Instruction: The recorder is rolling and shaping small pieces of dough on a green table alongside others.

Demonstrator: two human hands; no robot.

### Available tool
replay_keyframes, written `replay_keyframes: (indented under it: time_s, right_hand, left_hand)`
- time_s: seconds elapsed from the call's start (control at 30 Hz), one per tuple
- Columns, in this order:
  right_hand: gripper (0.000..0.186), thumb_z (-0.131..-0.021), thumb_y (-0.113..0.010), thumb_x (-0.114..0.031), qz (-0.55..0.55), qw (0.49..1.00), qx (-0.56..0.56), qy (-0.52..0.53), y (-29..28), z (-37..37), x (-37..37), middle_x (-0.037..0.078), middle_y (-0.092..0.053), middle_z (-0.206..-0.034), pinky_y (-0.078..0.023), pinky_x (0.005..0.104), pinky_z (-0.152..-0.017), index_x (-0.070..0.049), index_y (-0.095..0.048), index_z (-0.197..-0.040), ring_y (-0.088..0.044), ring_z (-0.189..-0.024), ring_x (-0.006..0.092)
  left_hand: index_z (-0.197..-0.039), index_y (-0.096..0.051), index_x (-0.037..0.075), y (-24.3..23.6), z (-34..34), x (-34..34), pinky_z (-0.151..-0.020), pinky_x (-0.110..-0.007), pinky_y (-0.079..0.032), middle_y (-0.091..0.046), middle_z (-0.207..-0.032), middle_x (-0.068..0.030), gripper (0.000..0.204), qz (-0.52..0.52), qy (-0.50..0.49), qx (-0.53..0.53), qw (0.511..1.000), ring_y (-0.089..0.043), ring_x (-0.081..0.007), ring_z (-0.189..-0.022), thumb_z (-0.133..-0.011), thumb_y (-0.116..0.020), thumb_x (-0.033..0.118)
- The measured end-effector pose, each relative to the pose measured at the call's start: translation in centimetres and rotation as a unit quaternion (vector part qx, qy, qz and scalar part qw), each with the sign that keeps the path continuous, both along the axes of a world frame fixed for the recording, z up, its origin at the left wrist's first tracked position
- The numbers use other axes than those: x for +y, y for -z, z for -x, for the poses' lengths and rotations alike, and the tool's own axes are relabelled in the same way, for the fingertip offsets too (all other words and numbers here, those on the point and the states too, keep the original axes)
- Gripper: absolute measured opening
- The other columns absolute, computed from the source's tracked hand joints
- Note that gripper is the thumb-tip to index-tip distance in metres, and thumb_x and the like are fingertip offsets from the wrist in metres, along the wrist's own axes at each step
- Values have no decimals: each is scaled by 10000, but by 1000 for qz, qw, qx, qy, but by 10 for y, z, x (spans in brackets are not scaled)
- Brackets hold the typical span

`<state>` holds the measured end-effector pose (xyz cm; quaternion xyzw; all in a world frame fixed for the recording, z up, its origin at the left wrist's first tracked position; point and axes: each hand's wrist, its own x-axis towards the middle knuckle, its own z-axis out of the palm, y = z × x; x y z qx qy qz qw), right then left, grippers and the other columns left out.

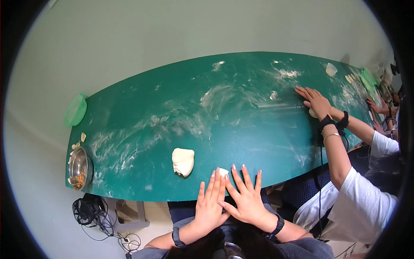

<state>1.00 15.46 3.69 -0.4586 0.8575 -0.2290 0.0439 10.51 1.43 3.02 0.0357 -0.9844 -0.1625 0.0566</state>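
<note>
My left hand (209, 203) and my right hand (248, 200) lie open at the near edge of the green table, fingers stretched forward, the right thumb reaching over to the left hand. Beneath or just between their fingertips shows a small piece of white dough (223, 172), partly hidden. A larger pale lump of dough (183, 161) sits on the table a little beyond and left of my left hand.
The green table (164, 95) has flour smears. At left are a green basin (75, 110), a metal bowl (80, 168) with filling and dough scraps (83, 137). Cables (92, 216) lie below. At right, co-workers' hands (318, 103) work near a translucent container (331, 69).
</note>
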Motion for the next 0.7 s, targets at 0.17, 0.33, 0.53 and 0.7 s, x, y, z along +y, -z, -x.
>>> replay_keyframes:
  time_s: [0.17,0.33,0.53,0.7]
  right_hand:
    - [875,-937,-516,-651,-7,999,23,27,-4,9,-17,261,-305,-1618,31,730,-1155,10,-443,-1505,-165,-1541,452]
    - [961,-908,-512,-712,10,998,31,47,-22,37,-34,251,-307,-1621,54,695,-1181,6,-397,-1537,-141,-1542,462]
    - [960,-900,-476,-733,61,997,34,32,-19,69,-47,239,-451,-1541,8,676,-1199,51,-501,-1454,-272,-1514,416]
    - [807,-934,-552,-581,112,993,-3,-36,-14,65,-33,207,-440,-1559,-103,612,-1230,17,-489,-1471,-315,-1504,374]
  left_hand:
    - [-1584,-190,-76,-3,27,-10,-1229,-582,22,-158,-1649,-319,1018,-19,4,10,1000,-146,-388,-1568,-839,-647,446]
    - [-1576,-168,-99,-26,59,-5,-1234,-599,20,-138,-1651,-318,1212,124,-39,22,991,-100,-400,-1567,-738,-681,610]
    - [-1563,-136,-131,-17,93,-28,-1238,-617,10,-84,-1641,-357,1438,-62,7,0,998,-41,-459,-1554,-585,-701,759]
    - [-1583,-168,-79,-24,61,-24,-1237,-595,36,-191,-1664,-244,1261,-26,15,35,999,-130,-333,-1575,-733,-706,681]
